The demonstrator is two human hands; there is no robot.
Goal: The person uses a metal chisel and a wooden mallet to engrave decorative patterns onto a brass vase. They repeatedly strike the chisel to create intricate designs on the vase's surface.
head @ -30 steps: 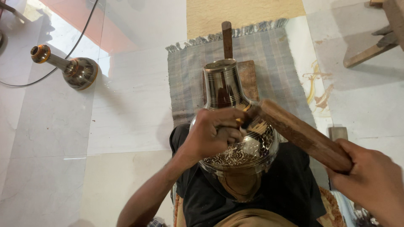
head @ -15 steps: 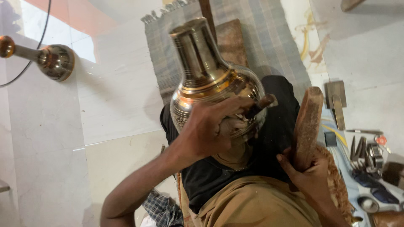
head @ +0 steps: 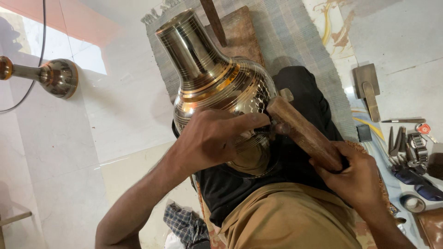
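A shiny brass vase [head: 207,78] with a long neck and an engraved round belly lies tilted across my lap. My left hand [head: 217,138] rests on its belly and pinches a small metal punch [head: 270,130], mostly hidden by my fingers, against the engraved surface. My right hand [head: 357,177] grips the handle end of a wooden mallet [head: 300,131]. The mallet's far end meets the punch beside my left fingertips.
A grey woven mat [head: 300,41] with a wooden block [head: 240,32] lies under the vase. A second brass vessel [head: 55,78] and a black cable [head: 41,46] sit on the white tiles at left. Hand tools [head: 406,143] and a tape roll [head: 412,203] lie at right.
The mallet, held upright away from the vase half a second ago, has swung down onto the punch. The vase sits more tilted in view, and my left hand stays on its belly.
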